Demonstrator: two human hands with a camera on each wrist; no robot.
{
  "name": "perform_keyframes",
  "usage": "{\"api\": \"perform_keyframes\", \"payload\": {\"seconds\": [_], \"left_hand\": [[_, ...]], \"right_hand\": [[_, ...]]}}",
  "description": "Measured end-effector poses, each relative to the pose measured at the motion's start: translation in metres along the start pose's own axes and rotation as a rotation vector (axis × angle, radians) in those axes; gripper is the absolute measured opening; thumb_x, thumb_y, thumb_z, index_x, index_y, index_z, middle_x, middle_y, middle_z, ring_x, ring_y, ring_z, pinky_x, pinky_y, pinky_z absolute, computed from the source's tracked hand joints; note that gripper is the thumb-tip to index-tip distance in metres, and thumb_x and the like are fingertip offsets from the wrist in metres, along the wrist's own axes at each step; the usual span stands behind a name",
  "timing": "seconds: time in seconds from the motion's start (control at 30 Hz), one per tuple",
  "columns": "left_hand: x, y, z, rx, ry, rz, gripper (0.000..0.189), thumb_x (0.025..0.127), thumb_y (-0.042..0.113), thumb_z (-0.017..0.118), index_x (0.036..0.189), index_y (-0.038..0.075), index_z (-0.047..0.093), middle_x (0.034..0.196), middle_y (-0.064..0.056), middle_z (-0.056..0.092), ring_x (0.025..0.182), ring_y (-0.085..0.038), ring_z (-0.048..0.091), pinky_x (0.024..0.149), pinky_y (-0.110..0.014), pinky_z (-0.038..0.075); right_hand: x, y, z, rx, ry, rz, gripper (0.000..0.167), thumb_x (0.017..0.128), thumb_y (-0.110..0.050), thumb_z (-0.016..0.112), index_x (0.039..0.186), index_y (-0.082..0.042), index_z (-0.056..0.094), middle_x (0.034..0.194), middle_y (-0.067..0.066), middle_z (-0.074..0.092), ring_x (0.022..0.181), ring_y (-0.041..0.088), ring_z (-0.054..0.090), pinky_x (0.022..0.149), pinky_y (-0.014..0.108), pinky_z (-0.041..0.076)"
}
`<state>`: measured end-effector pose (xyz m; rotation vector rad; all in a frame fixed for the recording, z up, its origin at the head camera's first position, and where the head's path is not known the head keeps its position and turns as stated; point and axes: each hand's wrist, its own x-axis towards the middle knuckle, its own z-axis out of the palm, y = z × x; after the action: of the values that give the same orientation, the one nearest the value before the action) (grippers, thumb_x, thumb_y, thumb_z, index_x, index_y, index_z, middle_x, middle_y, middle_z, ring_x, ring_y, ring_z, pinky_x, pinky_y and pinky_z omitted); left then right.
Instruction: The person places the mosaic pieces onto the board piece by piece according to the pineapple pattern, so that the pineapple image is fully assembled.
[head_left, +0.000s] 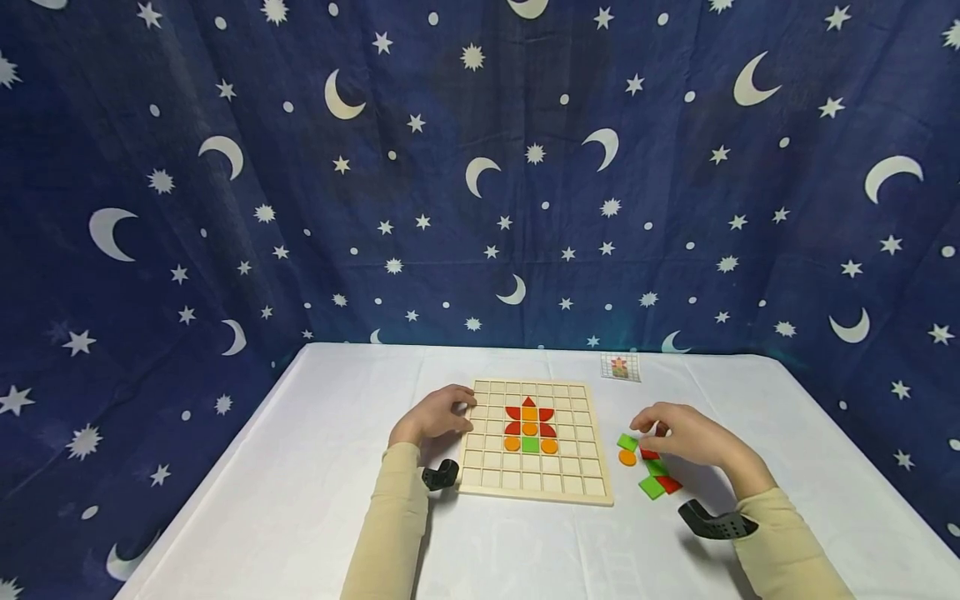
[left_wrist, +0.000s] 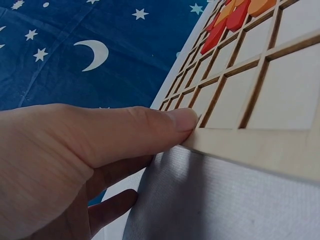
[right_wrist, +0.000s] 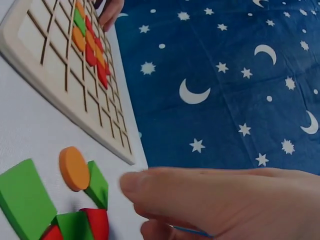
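Beige sleeves [head_left: 384, 537] were seen nearest, head view. Gridded board [head_left: 492, 478] was touched at left edge by relaxed left hand [head_left: 435, 415]; right hand [head_left: 693, 435], fingers loosely parted, was held near loose pieces [head_left: 657, 468] right of board. Left wrist: rim [left_wrist: 250, 144] was touched by left thumb [left_wrist: 150, 129]. Right wrist: orange disc [right_wrist: 75, 168] was seen apart from right thumb [right_wrist: 150, 187].

I can't read a word, number or brand anywhere from here. The small card [head_left: 621, 367], between one and two o'clock from the board [head_left: 536, 499], carries a printed grid and coloured figure.
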<state>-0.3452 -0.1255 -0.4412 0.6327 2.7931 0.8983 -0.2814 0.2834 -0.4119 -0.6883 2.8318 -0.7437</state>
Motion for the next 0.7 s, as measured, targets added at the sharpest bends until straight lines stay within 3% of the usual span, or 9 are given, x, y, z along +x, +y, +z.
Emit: {"api": "perform_keyframes", "payload": {"seconds": [0.23, 0.7], "left_hand": [[0.000, 0.001, -0.001, -0.010, 0.005, -0.009, 0.042, 0.080, 0.009, 0.078, 0.120, 0.003, 0.067, 0.139, -0.009, 0.054, 0.134, -0.028, 0.044, 0.113, -0.042, 0.034], [0.000, 0.000, -0.001, -0.012, 0.005, -0.003, 0.041, 0.080, 0.008, 0.078, 0.119, 0.002, 0.067, 0.138, -0.010, 0.054, 0.133, -0.030, 0.045, 0.112, -0.043, 0.035]], "right_hand": [[0.003, 0.006, 0.010, 0.002, -0.068, -0.036, 0.027, 0.084, -0.017, 0.075, 0.110, -0.008, 0.071, 0.093, -0.004, 0.062, 0.080, 0.012, 0.052, 0.068, 0.027, 0.050], [0.008, 0.007, 0.019, -0.048, -0.023, -0.023, 0.030, 0.086, -0.010, 0.073, 0.115, -0.005, 0.068, 0.095, -0.001, 0.059, 0.079, 0.012, 0.051, 0.069, 0.029, 0.051]]}}
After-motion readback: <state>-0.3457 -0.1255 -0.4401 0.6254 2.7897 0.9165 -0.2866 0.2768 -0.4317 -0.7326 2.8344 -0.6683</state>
